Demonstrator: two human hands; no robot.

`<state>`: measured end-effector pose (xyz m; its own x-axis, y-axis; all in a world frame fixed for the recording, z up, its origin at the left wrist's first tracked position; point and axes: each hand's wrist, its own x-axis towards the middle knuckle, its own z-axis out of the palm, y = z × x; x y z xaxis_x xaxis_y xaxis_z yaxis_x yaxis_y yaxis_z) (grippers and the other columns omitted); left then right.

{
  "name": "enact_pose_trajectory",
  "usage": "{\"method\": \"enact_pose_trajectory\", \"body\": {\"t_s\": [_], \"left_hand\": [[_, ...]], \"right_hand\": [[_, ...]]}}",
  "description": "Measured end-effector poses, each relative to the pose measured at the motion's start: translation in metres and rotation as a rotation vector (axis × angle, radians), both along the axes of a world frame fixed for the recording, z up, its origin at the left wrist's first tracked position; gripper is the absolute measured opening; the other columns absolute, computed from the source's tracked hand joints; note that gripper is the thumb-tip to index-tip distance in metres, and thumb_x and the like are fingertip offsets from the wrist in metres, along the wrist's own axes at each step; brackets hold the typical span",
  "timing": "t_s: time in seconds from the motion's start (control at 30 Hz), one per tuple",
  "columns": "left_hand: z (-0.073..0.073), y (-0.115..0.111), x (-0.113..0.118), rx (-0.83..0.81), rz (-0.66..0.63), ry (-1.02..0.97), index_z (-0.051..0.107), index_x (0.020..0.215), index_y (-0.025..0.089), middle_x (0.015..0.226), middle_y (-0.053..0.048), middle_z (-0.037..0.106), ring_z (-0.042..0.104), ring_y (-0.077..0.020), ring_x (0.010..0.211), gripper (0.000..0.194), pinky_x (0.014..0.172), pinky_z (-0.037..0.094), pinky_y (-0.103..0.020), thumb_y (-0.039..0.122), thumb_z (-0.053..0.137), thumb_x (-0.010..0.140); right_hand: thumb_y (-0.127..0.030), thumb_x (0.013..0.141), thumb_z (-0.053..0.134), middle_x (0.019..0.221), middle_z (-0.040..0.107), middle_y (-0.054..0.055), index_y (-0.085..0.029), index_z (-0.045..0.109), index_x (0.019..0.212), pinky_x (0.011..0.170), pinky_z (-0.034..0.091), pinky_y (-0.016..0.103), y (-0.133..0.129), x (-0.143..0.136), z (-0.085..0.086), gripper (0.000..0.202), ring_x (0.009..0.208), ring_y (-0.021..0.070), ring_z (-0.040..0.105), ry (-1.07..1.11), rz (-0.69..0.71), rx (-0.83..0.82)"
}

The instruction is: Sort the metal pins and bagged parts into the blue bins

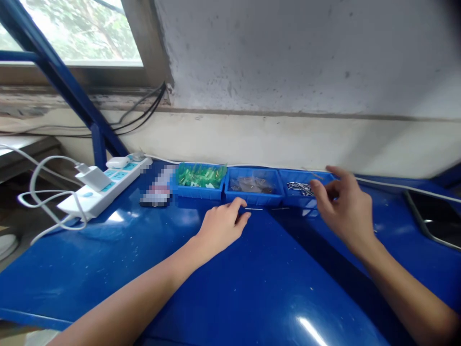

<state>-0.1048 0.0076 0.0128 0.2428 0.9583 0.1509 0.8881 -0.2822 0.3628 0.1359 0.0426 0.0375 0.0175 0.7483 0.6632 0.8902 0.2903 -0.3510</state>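
One pale wall (pixel 288 62), grey above and cream below, backs the whole scene. Before it extends a glossy blue desk (pixel 223 298), with a window (pixel 86 33) showing foliage beyond its left end and a blue metal frame (pixel 59 72) slanting across the glass. From where I stand in the room, both of the person's bare forearms reach across the desk toward the wall. Next in size is a white power strip (pixel 117 178), lying obliquely at the left, with white plugs and a looped cable. At the far right lies a dark, flat device (pixel 437 216). The left hand (pixel 224 221) is lowered in front of the bins, its thumb and forefinger slightly parted, with hold of nothing visible. The right hand (pixel 344 204) is raised at the right bin (pixel 293 199), thumb and forefinger well apart, likewise gripping nothing that can be seen; a faint streak beside them is too blurred to identify. Three blue bins stand side by side along the wall: the left bin (pixel 200 193) contains green pieces (pixel 203 177), the middle bin (pixel 254 198) clear plastic material (pixel 252 184), and the right bin silver metal pins (pixel 298 187). Smallest of all, a thin metal pin (pixel 254 209) lies on the desk before the middle bin, just beside the left forefinger; contact cannot be determined.
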Motion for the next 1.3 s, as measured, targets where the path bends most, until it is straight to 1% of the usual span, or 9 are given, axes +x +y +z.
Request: {"method": "enact_pose_trajectory", "body": {"t_s": [0.1,0.23,0.3,0.37,0.47,0.63,0.93,1.2,1.3], "left_hand": [[-0.005,0.006,0.005,0.023,0.022,0.1,0.052,0.107,0.022,0.085,-0.004,0.068,0.066,-0.0234,0.072,0.021,0.059,0.046,-0.029,0.032,0.044,0.09],[-0.006,0.005,0.004,0.011,0.007,0.117,0.054,0.095,0.02,0.085,-0.005,0.069,0.067,-0.026,0.073,0.016,0.062,0.048,-0.034,0.024,0.039,0.091],[-0.006,0.003,0.004,0.008,0.01,0.111,0.053,0.096,0.02,0.086,-0.005,0.069,0.067,-0.0267,0.075,0.016,0.063,0.048,-0.035,0.025,0.038,0.092],[-0.005,0.002,0.005,0.011,0.023,0.105,0.051,0.102,0.02,0.091,-0.006,0.069,0.067,-0.0275,0.078,0.018,0.064,0.049,-0.036,0.031,0.04,0.092],[-0.005,0.003,0.008,0.016,0.046,0.108,0.049,0.11,0.021,0.096,-0.007,0.069,0.067,-0.0281,0.08,0.025,0.066,0.049,-0.036,0.036,0.045,0.09],[-0.009,0.006,0.008,0.002,0.054,0.082,0.054,0.1,0.019,0.088,-0.008,0.069,0.067,-0.0258,0.076,0.019,0.066,0.048,-0.035,0.028,0.038,0.093],[-0.003,-0.003,-0.008,-0.02,-0.14,-0.117,0.054,0.094,0.021,0.086,-0.002,0.069,0.065,-0.019,0.074,0.019,0.061,0.044,-0.027,0.029,0.037,0.095],[-0.003,-0.003,-0.007,-0.024,-0.147,-0.133,0.055,0.085,0.019,0.072,-0.002,0.064,0.061,-0.0186,0.064,0.025,0.057,0.04,-0.027,0.027,0.033,0.095],[-0.002,-0.004,-0.007,-0.028,-0.16,-0.142,0.055,0.086,0.02,0.075,-0.002,0.065,0.061,-0.0177,0.067,0.025,0.059,0.041,-0.027,0.027,0.033,0.095]], "right_hand": [[-0.047,0.086,0.051,0.06,0.06,-0.001,-0.014,0.041,0.13,0.05,0.039,0.028,-0.003,0.0,0.004,0.055,0.05,0.0173,0.057,0.037,-0.003,-0.071],[-0.039,0.087,0.05,0.065,0.061,0.001,-0.015,0.045,0.124,0.053,0.044,0.027,-0.018,-0.026,-0.012,0.045,0.053,0.0155,0.058,-0.039,0.299,-0.149],[-0.036,0.088,0.049,0.066,0.061,0.001,-0.015,0.048,0.121,0.055,0.046,0.026,-0.022,-0.037,-0.023,0.038,0.057,0.0153,0.06,-0.117,0.437,-0.192],[-0.033,0.089,0.047,0.067,0.062,0.001,-0.016,0.051,0.118,0.055,0.046,0.026,-0.023,-0.044,-0.033,0.035,0.058,0.0152,0.061,-0.19,0.5,-0.218],[-0.032,0.089,0.046,0.071,0.065,0.003,-0.015,0.053,0.117,0.054,0.045,0.025,-0.021,-0.05,-0.04,0.033,0.058,0.0154,0.061,-0.259,0.508,-0.226],[-0.031,0.088,0.047,0.076,0.066,0.006,-0.016,0.055,0.116,0.055,0.047,0.027,-0.019,-0.053,-0.04,0.033,0.061,0.0166,0.062,-0.307,0.496,-0.209],[-0.024,0.089,0.049,0.076,0.063,0.004,-0.018,0.058,0.098,0.058,0.045,0.026,-0.021,-0.045,-0.042,0.015,0.065,0.015,0.059,-0.242,0.568,-0.162],[-0.021,0.089,0.048,0.076,0.062,0.004,-0.017,0.06,0.092,0.063,0.044,0.026,-0.023,-0.044,-0.04,0.012,0.067,0.0147,0.058,-0.245,0.658,-0.125],[-0.022,0.088,0.051,0.074,0.062,0.004,-0.017,0.062,0.089,0.064,0.043,0.027,-0.025,-0.044,-0.037,0.013,0.066,0.0144,0.056,-0.259,0.663,-0.09]]}}
